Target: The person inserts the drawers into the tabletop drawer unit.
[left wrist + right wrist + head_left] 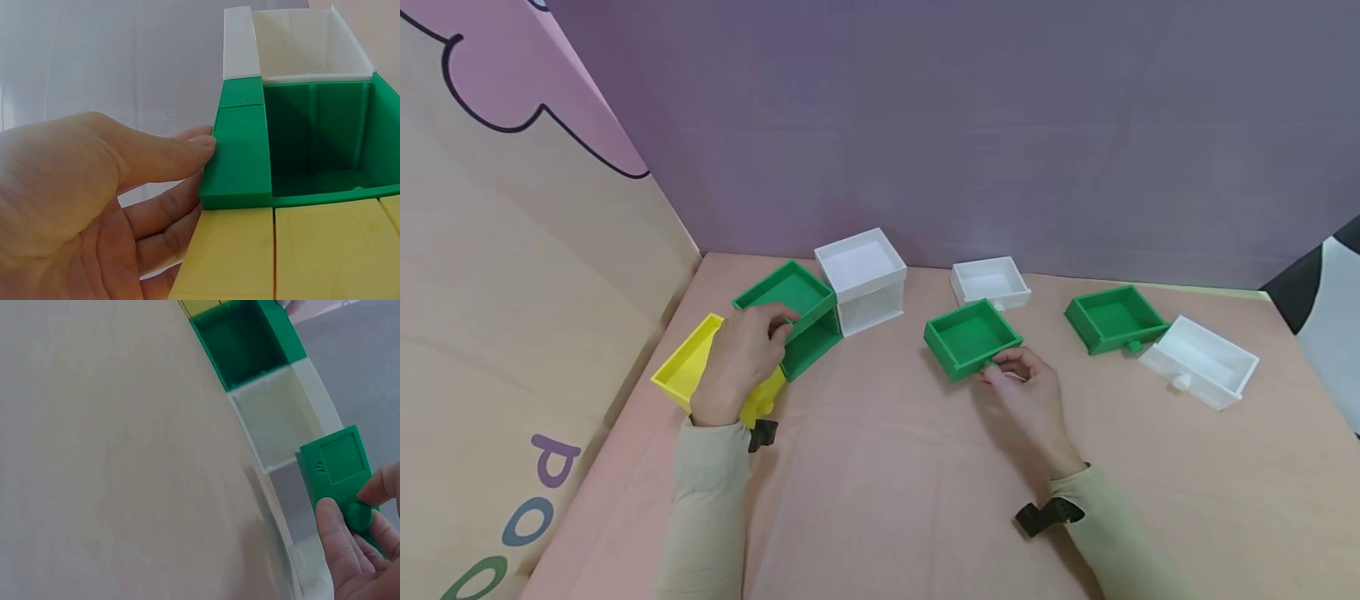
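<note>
My right hand [1026, 392] pinches the round knob of a green drawer [973, 337], holding it above the table; the right wrist view shows the drawer's front [334, 462] and knob [359, 516] between the fingers. My left hand [737, 358] holds the top rim of a green cabinet [811, 346], thumb and fingertips at its edge. In the left wrist view the green cabinet's front opening [319, 137] is hollow. A white cabinet [871, 308] with an open front stands against its right side. Yellow units [688, 358] stand on its left, partly hidden by my left hand.
Behind the held drawer lies a white drawer [991, 279]. Another green drawer [1112, 321] and a second white drawer [1202, 362] are on the right side of the pink table [865, 483]. A grey-purple wall [925, 125] rises behind, and a patterned panel [512, 275] at left.
</note>
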{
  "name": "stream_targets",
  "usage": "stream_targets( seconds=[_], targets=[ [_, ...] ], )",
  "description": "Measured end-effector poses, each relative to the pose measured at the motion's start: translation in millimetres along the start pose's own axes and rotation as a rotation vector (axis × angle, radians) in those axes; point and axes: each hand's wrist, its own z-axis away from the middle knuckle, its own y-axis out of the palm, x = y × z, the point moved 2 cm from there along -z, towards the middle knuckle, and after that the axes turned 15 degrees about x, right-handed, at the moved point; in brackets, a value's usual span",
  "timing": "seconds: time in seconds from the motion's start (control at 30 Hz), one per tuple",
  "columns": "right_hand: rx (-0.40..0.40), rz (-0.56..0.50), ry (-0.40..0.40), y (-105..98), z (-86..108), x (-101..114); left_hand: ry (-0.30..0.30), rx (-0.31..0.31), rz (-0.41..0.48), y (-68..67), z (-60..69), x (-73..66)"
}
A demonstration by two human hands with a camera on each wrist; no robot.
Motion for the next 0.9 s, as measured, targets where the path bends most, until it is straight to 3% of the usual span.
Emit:
stream_targets(
  seconds=[0.4,0.9],
  targets=[
    [0.068,0.072,0.018,41,8.3,1,0.002,-0.003,-0.01,1.4,-1.0,-1.3],
    [0.206,0.209,0.024,102,3.3,5,0.018,-0.02,-0.033,2.6,-2.3,-1.5]
  ],
)
